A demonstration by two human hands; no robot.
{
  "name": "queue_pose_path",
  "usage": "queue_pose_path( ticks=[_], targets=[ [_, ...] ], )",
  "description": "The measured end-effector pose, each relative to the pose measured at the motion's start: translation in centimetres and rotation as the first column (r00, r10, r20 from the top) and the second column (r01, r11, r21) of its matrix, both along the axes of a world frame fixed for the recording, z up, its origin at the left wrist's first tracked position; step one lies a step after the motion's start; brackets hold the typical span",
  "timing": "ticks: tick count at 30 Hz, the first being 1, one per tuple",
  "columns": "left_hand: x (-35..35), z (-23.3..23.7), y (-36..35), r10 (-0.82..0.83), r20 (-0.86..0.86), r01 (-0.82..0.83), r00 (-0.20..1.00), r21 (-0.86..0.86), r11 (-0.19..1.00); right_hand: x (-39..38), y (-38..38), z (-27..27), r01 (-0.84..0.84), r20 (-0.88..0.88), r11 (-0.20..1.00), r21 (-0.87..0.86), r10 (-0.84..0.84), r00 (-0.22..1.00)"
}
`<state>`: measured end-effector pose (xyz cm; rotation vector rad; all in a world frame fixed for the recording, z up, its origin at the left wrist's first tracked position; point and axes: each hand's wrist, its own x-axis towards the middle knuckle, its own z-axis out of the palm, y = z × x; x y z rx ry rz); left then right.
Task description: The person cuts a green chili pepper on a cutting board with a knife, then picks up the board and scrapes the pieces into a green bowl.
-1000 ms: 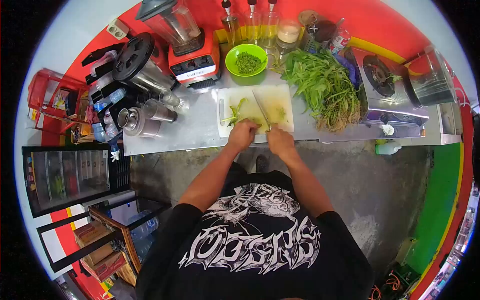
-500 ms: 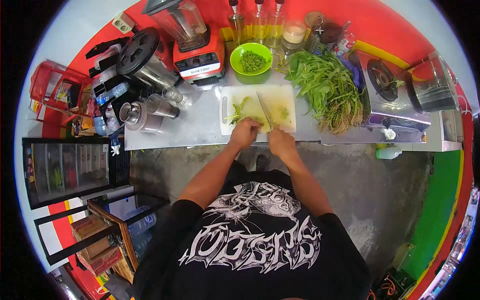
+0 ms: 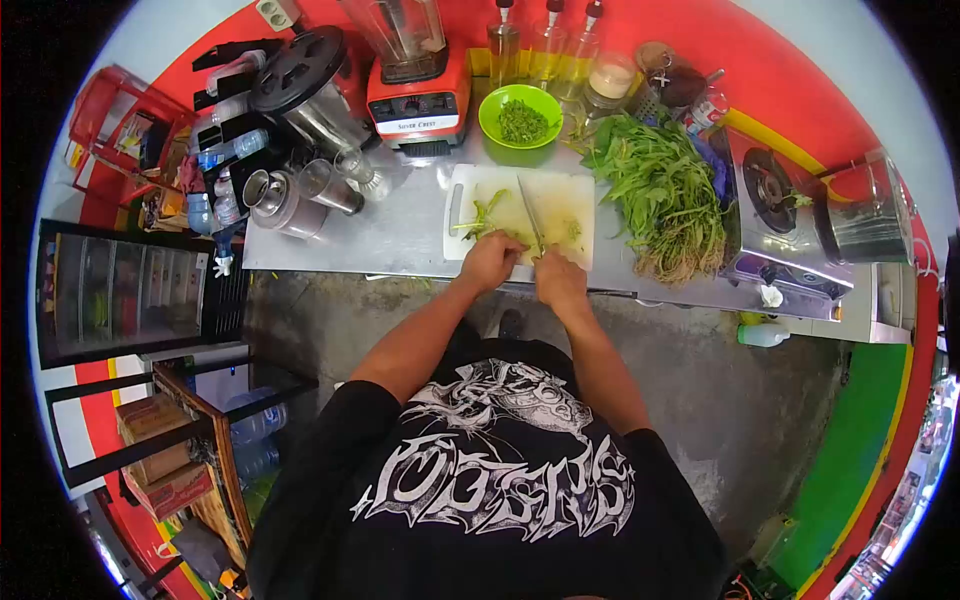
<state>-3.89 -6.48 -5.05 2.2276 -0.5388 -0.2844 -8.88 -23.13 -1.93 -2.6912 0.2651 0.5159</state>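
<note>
A white cutting board (image 3: 570, 195) lies near the front edge of the steel counter. My right hand (image 3: 560, 277) is closed on the handle of a knife (image 3: 530, 208), whose blade points away from me over the board. Beside it, my left hand (image 3: 492, 259) rests at the board's front edge with fingers curled; whatever it pinches is too small to make out. Green stems (image 3: 484, 215) lie on the board left of the blade, and a few chopped bits (image 3: 571, 230) lie right of it. Behind the board, a lime-green bowl (image 3: 517, 154) holds chopped greens (image 3: 522, 121).
A large bunch of leafy greens with roots (image 3: 665, 195) lies right of the board, before a gas stove (image 3: 765, 195). A red blender (image 3: 418, 105), bottles (image 3: 548, 50) and a jar (image 3: 609, 80) stand behind. Metal shakers (image 3: 285, 200) and glasses (image 3: 330, 187) occupy the left side.
The camera view has shifted and turned slightly, so the counter items sit a little differently in frame. Both hands stay at the board's front edge, with the knife still in the right.
</note>
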Motion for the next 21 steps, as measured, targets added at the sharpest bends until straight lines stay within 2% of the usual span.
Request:
queue_pose_path(
  ticks=[3,5,6,9,12,15,17,18,20,21],
  targets=[
    [0.1,-0.1,0.4,0.008,0.014,-0.008,1.0,-0.027,1.0,-0.6,0.5,0.7,-0.095,0.002,0.995,-0.02,0.095,0.995],
    [0.0,-0.2,0.4,-0.006,0.055,0.007,0.998,-0.019,1.0,-1.3,1.5,2.0,0.053,-0.066,0.999,-0.011,-0.054,0.996],
    [0.1,-0.5,0.1,0.025,0.018,-0.024,1.0,-0.021,0.999,-1.3,1.4,1.6,0.058,-0.069,0.998,-0.014,-0.059,0.996],
    [0.1,-1.1,0.1,0.04,-0.03,-0.042,0.999,-0.045,0.998,-0.7,0.6,0.7,-0.028,-0.014,1.0,0.006,0.028,1.0],
    [0.0,-1.2,0.3,0.03,0.047,-0.027,0.998,-0.063,0.998,0.0,0.8,1.2,-0.076,-0.056,0.997,-0.021,0.075,0.996],
    [-0.1,-1.5,0.3,0.045,0.1,-0.034,0.994,-0.112,0.993,-1.0,1.5,1.4,-0.049,-0.041,0.998,-0.024,0.048,0.998],
    [-0.3,-1.2,0.2,0.059,0.071,-0.052,0.996,-0.107,0.993,-1.4,2.2,1.2,0.13,-0.038,0.992,0.005,-0.13,0.991],
    [-0.3,-1.1,0.0,0.064,0.07,-0.055,0.996,-0.113,0.992,-1.2,1.9,0.8,0.126,-0.038,0.992,-0.001,-0.126,0.991],
    [-0.5,-0.9,0.1,0.069,0.045,-0.064,0.997,-0.118,0.991,-0.6,1.5,0.0,0.002,-0.02,1.0,-0.007,-0.002,1.0],
    [-0.7,-1.2,0.2,0.067,0.043,-0.061,0.997,-0.118,0.991,-0.3,1.5,0.1,0.005,-0.022,1.0,-0.007,-0.005,1.0]
  ],
)
